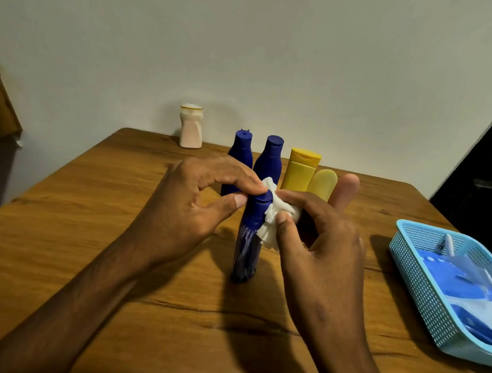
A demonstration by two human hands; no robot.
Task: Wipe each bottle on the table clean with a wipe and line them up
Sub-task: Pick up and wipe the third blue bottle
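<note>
Head view: blue bottle (pixel 249 238) upright between both hands (pixel 192 200).

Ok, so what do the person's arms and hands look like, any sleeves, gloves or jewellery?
Both forearms are bare up to the frame's edge, with no sleeves in view. The left hand and right hand wear no gloves, and no rings, watch or bracelets show. Fingernails are short and unpainted.
</note>
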